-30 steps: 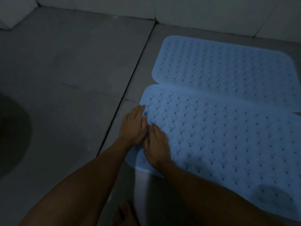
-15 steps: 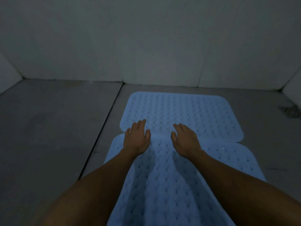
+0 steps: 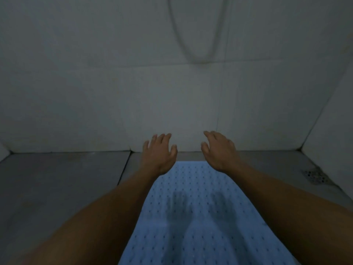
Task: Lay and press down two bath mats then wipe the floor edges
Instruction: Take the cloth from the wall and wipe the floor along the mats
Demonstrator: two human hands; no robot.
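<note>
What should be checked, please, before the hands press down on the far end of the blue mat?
1. Left hand empty, fingers spread: ok.
2. Right hand empty, fingers spread: ok.
3. Blue mat flat where visible: ok.
4. Mat's far edge clear of the wall: ok, a floor strip shows.
5. Hands touching the mat: cannot tell.
6. Seam between the two mats: cannot tell in this dim view.
7. Floor drain uncovered: ok.

The mat is pale blue, with rows of small dark holes over its surface. It lies flat on the grey floor and reaches toward the far wall. Its far edge ends just before that wall. Two dark shadows fall on its middle.
</note>
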